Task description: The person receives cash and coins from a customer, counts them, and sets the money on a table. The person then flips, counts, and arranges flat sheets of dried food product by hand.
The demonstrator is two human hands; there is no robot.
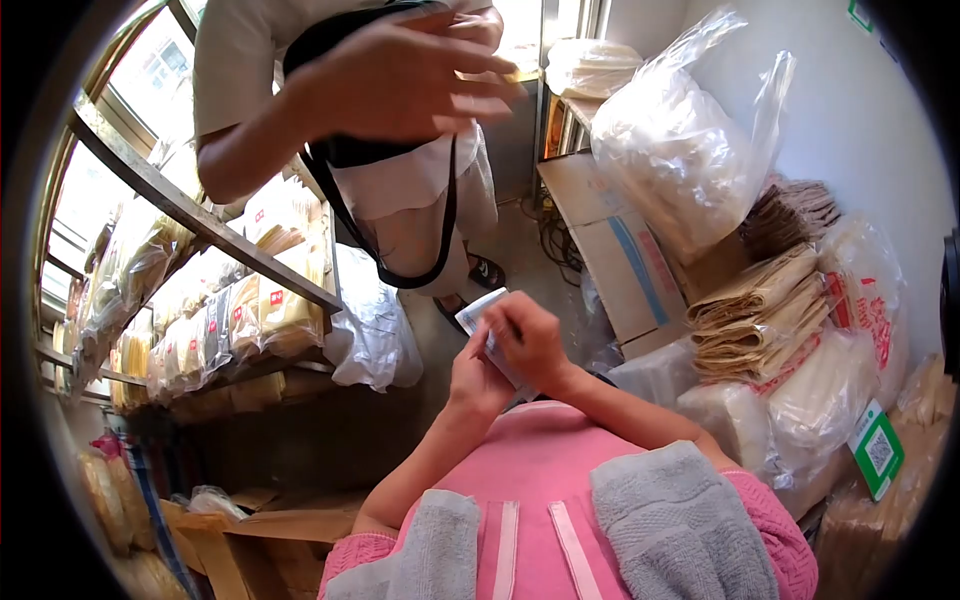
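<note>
In front of the pink apron (535, 450), my two hands are close together at the middle of the view. My left hand (478, 375) is closed round a small whitish paper or booklet (482, 308), seen from its edge. My right hand (527, 342) has its fingers curled over the same item and touches it; what its fingertips pinch is too small to make out. Part of the item shows below and between the hands.
Another person (400, 100) stands opposite, both hands raised and blurred. Shelves of packaged goods (240, 310) line the left. Stacked brown sheets (755, 315), plastic bags (680, 140) and a cardboard box (625, 260) stand right. An open carton (285, 525) lies lower left.
</note>
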